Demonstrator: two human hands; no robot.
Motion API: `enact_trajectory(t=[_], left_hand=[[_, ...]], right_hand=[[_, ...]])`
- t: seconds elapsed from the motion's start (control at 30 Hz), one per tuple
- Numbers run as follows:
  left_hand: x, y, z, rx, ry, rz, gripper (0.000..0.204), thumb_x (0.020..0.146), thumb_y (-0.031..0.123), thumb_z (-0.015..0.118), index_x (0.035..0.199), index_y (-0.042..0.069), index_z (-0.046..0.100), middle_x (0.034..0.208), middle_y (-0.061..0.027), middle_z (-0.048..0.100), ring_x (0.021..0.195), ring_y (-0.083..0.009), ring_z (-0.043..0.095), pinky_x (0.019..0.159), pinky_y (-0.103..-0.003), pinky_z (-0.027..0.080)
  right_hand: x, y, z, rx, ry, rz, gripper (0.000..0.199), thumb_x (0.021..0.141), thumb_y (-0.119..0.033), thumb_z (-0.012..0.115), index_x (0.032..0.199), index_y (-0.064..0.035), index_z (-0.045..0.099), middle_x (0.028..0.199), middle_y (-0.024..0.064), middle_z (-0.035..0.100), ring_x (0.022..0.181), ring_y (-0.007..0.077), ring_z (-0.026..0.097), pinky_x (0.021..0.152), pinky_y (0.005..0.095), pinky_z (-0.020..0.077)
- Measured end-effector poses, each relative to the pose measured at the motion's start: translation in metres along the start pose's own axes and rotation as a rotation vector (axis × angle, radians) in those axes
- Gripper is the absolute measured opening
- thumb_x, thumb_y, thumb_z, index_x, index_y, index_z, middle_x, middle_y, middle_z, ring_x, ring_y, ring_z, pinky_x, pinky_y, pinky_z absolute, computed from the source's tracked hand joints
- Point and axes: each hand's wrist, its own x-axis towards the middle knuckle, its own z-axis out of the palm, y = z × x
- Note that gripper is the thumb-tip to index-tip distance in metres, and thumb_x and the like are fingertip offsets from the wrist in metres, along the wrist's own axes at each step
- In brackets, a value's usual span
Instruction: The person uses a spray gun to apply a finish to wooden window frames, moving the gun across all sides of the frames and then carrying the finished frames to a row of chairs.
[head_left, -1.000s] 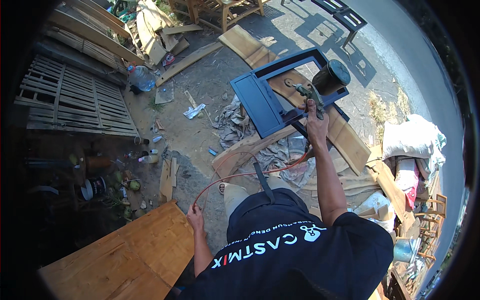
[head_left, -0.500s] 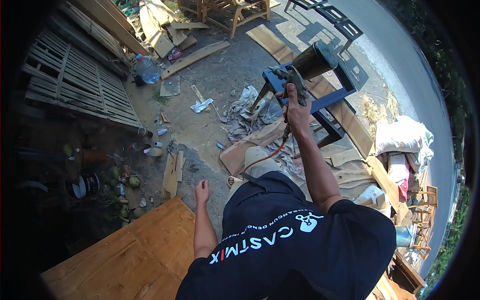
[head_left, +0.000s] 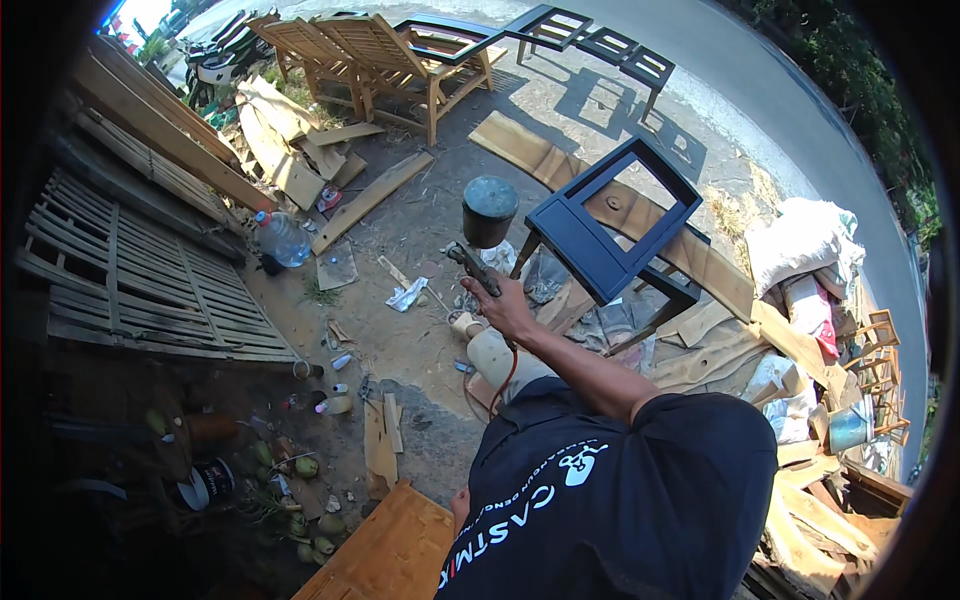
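My right hand (head_left: pixel 508 308) is closed round the grip of a paint spray gun (head_left: pixel 472 268). A dark, stained cup (head_left: pixel 490 212) sits on top of the gun. From the grip, an orange hose (head_left: pixel 513 372) runs down past my leg. To the right of the gun, and apart from it, stands a black-painted wooden frame (head_left: pixel 572 238) on legs, with a rectangular opening. My left hand (head_left: pixel 460 504) hangs low by my side, near the corner of a brown wooden panel (head_left: pixel 385 540). My shirt hides most of that hand, so its fingers cannot be made out.
Long planks (head_left: pixel 510 150) lie beneath and beyond the frame. Wooden chairs (head_left: pixel 375 60) and more black frames (head_left: pixel 590 45) stand at the back. A slatted panel (head_left: pixel 150 270) and a water jug (head_left: pixel 283 238) are on the left. White sacks (head_left: pixel 805 245) are piled at right.
My right hand has swung left with the spray gun, away from above the black frame. My left hand has drawn back against my body. The view has shifted too.
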Motion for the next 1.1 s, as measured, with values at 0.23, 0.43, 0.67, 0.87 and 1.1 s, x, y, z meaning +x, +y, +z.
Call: enact_trajectory(t=[0.23, 0.43, 0.67, 0.87, 1.1], left_hand=[[0.086, 0.1, -0.03, -0.181, 0.145, -0.058, 0.041, 0.103, 0.036, 0.06, 0.101, -0.002, 0.074, 0.085, -0.0105, 0.076, 0.074, -0.0135, 0.065, 0.067, -0.031, 0.051], [0.183, 0.246, -0.049, -0.277, 0.193, 0.025, 0.04, 0.103, 0.036, 0.06, 0.103, -0.002, 0.073, 0.085, -0.0102, 0.075, 0.07, -0.0128, 0.064, 0.064, -0.031, 0.05], [0.27, 0.39, -0.079, -0.324, 0.128, 0.211, 0.039, 0.103, 0.035, 0.06, 0.106, -0.002, 0.072, 0.084, -0.0098, 0.075, 0.067, -0.012, 0.062, 0.061, -0.03, 0.049], [0.338, 0.486, -0.133, 0.026, -0.042, 0.159, 0.04, 0.103, 0.032, 0.062, 0.118, -0.004, 0.067, 0.088, -0.0109, 0.076, 0.064, -0.0135, 0.062, 0.059, -0.029, 0.048], [0.469, 0.606, -0.162, 0.544, -0.194, 0.372, 0.035, 0.1, 0.027, 0.064, 0.109, -0.006, 0.072, 0.083, -0.0118, 0.075, 0.067, -0.0146, 0.068, 0.059, -0.03, 0.053]], right_hand=[[0.131, 0.028, 0.059, -0.071, 0.044, -0.039, 0.049, 0.097, -0.047, 0.067, 0.111, -0.0001, 0.068, 0.061, 0.0164, 0.062, 0.057, 0.0283, 0.066, 0.057, 0.042, 0.0476], [0.277, 0.022, 0.1, -0.038, 0.075, -0.018, 0.06, 0.096, -0.055, 0.066, 0.123, -0.0016, 0.066, 0.059, 0.0167, 0.063, 0.057, 0.0296, 0.068, 0.058, 0.0435, 0.0498], [0.377, -0.026, 0.087, -0.03, 0.046, -0.085, 0.054, 0.095, -0.045, 0.071, 0.124, -0.0008, 0.065, 0.076, 0.0203, 0.068, 0.068, 0.0349, 0.07, 0.064, 0.0437, 0.0515], [0.386, -0.016, 0.075, -0.097, 0.173, -0.205, 0.048, 0.093, -0.035, 0.075, 0.127, -0.0021, 0.066, 0.101, 0.0235, 0.072, 0.089, 0.0387, 0.072, 0.075, 0.0438, 0.055], [0.372, 0.005, 0.089, -0.093, 0.24, -0.115, 0.048, 0.092, -0.029, 0.077, 0.13, -0.0045, 0.064, 0.11, 0.021, 0.072, 0.097, 0.0384, 0.072, 0.079, 0.0429, 0.0569]])
